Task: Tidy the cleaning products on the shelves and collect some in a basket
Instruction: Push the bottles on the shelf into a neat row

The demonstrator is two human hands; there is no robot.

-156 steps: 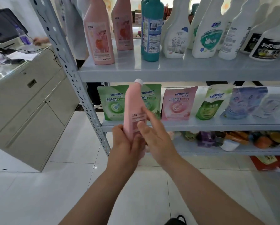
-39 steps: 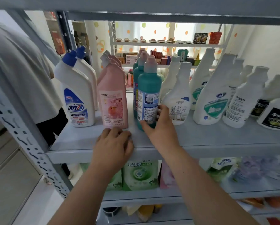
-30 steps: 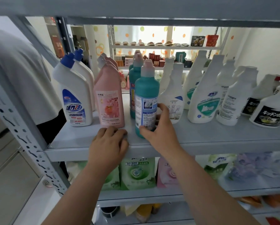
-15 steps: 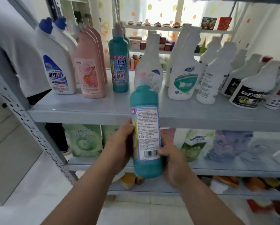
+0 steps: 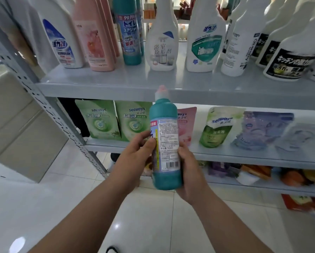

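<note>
Teal bottle (image 5: 165, 143) is held upright, clear of the shelf edge (image 5: 189, 92), long axis near vertical, cap up, back label facing the camera. Both hands grasp it: left hand (image 5: 134, 154) wraps the left flank at mid-label, right hand (image 5: 187, 172) cups the lower right side and base. Judgement: 2 hands equally near; the basket is not in view.

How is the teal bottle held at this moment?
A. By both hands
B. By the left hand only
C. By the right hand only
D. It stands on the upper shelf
A: the left hand and the right hand both grip the teal bottle, in front of the shelves.
</note>
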